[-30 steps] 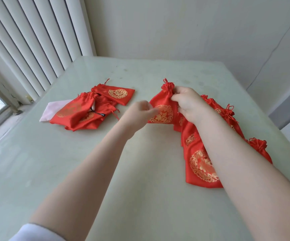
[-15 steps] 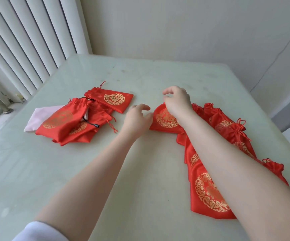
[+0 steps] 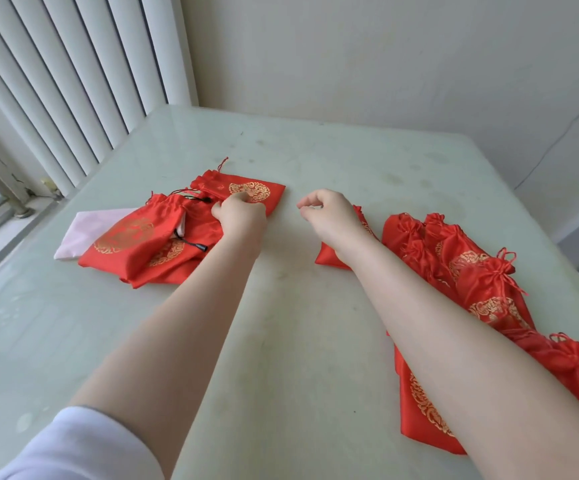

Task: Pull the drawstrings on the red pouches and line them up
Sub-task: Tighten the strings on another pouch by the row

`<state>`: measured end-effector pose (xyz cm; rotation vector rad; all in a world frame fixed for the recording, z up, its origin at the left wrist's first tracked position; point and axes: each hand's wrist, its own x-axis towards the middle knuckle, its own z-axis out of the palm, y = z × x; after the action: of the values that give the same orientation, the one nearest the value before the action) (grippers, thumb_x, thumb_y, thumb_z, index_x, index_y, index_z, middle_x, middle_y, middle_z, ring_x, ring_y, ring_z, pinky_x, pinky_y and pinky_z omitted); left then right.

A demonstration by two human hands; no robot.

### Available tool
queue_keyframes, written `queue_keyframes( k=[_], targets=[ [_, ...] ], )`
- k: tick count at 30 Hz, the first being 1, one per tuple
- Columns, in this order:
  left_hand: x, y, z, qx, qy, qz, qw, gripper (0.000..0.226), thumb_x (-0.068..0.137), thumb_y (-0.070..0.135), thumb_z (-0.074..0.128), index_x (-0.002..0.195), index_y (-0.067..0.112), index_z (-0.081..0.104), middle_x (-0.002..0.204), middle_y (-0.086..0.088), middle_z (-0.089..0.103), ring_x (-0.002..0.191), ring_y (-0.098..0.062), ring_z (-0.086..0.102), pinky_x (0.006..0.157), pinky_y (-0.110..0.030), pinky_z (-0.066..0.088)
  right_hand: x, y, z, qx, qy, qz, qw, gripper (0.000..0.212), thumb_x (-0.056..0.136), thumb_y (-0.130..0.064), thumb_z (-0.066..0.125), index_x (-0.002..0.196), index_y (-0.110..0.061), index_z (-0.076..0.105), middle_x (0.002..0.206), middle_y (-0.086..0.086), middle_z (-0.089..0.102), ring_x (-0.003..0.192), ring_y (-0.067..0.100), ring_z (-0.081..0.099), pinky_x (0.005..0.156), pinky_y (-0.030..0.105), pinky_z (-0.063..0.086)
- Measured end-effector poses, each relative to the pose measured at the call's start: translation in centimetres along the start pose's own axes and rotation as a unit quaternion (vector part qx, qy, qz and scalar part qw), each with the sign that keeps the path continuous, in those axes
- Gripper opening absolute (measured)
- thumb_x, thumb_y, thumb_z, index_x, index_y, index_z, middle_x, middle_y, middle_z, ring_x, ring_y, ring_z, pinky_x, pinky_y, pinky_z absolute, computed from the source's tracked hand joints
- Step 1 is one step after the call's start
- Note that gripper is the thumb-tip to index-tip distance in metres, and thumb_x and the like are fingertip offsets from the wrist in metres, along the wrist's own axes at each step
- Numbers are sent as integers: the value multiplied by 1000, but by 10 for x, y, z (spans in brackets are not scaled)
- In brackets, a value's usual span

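Your left hand rests with curled fingers on the heap of unpulled red pouches at the left of the table, gripping the red fabric where the flat far pouch meets the heap. Your right hand hovers over the table with loosely curled fingers, holding nothing. The cinched pouches lie in an overlapping row along your right forearm. A pale pink cloth sticks out from under the heap.

Left hand apparently grips a red pouch; right hand hovers.
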<state>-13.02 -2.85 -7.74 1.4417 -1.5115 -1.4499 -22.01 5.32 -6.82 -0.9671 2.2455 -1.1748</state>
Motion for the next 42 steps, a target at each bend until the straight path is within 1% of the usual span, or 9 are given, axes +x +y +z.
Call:
queue_keyframes(
  k=[3,7,9,12,19,26,29,36,42],
  targets=[
    [5,3,3,-51,-11,-7,999,38,90,1,46,125,10,55,108,-5,60,65,-9,46,49,-16,34,1,5,-1,-3,10,-5,1000,17,90,-13,51,99,-12,65,97,2,54,88,15,50,67,23,37],
    [-10,2,1,-111,-31,65,991,15,89,14,53,94,15,67,77,3,64,70,-11,58,64,-16,45,-2,8,-1,12,55,-1,998,24,90,-16,50,111,-11,61,115,6,58,101,19,55,79,19,42],
    [-24,0,-4,-143,-67,83,984,13,88,17,58,78,16,66,77,-1,68,74,-15,63,72,-25,50,-7,4,-3,36,94,17,995,34,92,-24,49,119,-4,55,125,13,57,116,25,52,96,30,40],
    [-44,-5,-9,-178,-131,106,970,10,89,12,59,80,15,63,79,-3,67,71,-14,63,72,-27,52,-17,-4,-7,132,85,48,986,39,93,-27,47,103,8,61,110,25,63,103,38,60,91,46,47],
    [-79,-16,-27,-158,-191,155,956,54,83,-7,56,124,25,38,85,3,63,78,-13,63,75,-29,53,-61,-2,-28,247,13,50,968,22,88,-14,61,107,-4,61,96,10,66,75,18,63,70,28,51],
    [-120,-24,-46,-55,-246,203,946,27,86,-6,48,91,18,58,82,3,62,68,-4,59,64,-16,48,-100,18,-32,265,32,27,963,32,82,-45,58,101,-21,65,112,2,66,111,21,59,99,37,43],
    [-132,-26,-47,-115,-241,171,948,18,95,25,49,78,19,53,75,2,54,69,-8,51,67,-25,42,-115,24,-28,271,15,2,963,14,92,-26,52,101,-21,62,113,4,63,117,24,55,108,43,37],
    [-147,-17,-49,-193,-216,173,941,24,99,22,43,88,22,64,80,3,63,78,-13,57,78,-30,46,-142,4,-29,254,107,-65,959,34,101,-29,34,108,-7,58,111,11,61,106,17,55,97,31,40],
    [-150,8,-58,-251,-239,243,906,23,99,14,41,107,23,61,104,10,66,90,6,61,70,-6,44,-133,-27,-49,253,150,-126,948,27,100,-24,38,94,-20,64,101,-1,65,100,14,60,91,27,46]
  ],
)
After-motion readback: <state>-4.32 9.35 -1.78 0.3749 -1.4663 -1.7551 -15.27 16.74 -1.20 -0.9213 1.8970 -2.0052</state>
